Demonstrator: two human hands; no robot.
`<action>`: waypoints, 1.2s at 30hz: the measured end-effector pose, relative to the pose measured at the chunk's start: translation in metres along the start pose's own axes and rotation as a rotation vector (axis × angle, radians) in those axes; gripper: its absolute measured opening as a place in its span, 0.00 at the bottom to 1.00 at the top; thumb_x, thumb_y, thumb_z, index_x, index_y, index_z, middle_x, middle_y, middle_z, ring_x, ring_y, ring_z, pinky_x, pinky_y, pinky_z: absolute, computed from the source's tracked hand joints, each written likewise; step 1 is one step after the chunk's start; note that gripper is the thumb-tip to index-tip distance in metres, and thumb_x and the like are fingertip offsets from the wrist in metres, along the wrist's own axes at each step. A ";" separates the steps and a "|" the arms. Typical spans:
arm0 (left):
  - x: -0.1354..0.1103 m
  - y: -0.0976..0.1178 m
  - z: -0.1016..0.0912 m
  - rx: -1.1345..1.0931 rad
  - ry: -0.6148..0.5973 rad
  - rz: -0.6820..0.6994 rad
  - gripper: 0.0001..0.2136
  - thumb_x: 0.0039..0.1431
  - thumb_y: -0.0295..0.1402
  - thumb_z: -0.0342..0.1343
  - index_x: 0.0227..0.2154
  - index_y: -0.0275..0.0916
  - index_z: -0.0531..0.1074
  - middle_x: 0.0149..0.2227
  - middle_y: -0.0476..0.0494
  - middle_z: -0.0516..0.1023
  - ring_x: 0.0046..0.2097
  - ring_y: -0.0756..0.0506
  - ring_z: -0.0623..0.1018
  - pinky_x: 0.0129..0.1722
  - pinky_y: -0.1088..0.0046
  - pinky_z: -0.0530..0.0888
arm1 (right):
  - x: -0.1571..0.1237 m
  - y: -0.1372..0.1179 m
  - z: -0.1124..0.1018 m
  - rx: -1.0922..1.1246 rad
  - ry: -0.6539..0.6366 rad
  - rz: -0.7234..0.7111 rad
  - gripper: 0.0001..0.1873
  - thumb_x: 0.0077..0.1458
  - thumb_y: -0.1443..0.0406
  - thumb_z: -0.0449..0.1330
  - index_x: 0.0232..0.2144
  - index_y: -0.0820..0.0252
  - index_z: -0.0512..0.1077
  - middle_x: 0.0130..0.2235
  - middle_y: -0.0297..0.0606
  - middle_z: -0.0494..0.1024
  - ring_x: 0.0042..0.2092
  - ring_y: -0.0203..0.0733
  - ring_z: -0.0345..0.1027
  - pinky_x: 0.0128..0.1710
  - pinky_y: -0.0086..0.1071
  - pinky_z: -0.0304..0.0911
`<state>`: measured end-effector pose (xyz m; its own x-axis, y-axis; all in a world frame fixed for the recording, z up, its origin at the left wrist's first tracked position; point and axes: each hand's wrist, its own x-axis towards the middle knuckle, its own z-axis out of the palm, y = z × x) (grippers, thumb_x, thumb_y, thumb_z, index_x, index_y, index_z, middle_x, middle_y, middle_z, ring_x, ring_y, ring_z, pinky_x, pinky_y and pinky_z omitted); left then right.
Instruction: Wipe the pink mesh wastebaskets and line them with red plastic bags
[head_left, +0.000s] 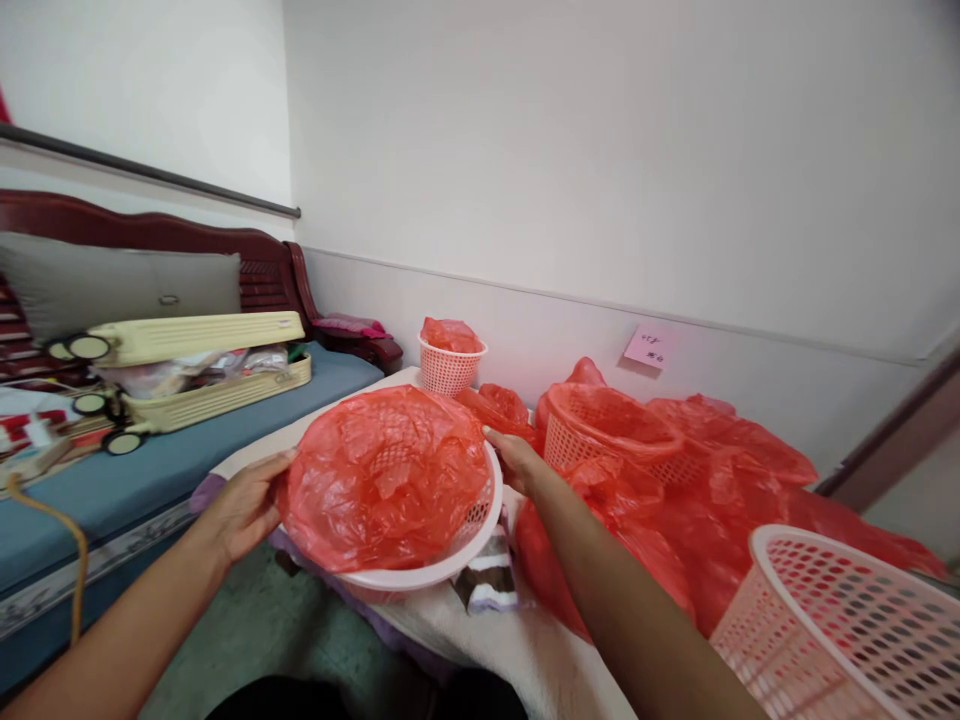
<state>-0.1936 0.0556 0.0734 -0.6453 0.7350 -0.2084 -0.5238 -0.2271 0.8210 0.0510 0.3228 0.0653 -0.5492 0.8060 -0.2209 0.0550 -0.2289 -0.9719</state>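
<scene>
A white perforated plastic basket point(420, 578) sits in front of me, lined with a red plastic bag point(382, 475) that drapes over its rim. My left hand point(244, 505) grips the left side, fingers curled around the bag-covered rim. My right hand point(516, 458) holds the far right rim, fingers pressed on the bag edge there. The basket is tilted a little toward me above the table's near edge.
More red bags point(720, 480) lie heaped on the cloth-covered table point(525, 650), with a lined basket point(600, 425) among them, a small basket point(448, 365) at the back and an unlined basket point(847, 620) at the right. A sofa point(112, 480) with an open suitcase point(202, 370) stands on the left.
</scene>
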 end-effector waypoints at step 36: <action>0.004 -0.010 -0.009 0.011 0.086 0.042 0.11 0.57 0.18 0.49 0.35 0.33 0.75 0.29 0.42 0.82 0.27 0.45 0.81 0.30 0.69 0.81 | -0.023 -0.016 -0.001 0.367 -0.021 0.018 0.13 0.62 0.58 0.58 0.29 0.61 0.68 0.22 0.32 0.71 0.20 0.28 0.60 0.16 0.19 0.52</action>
<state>-0.1960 0.0555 0.0600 -0.7122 0.6673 -0.2179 -0.4894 -0.2495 0.8356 0.0631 0.3085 0.0857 -0.5680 0.7896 -0.2322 -0.2361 -0.4266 -0.8731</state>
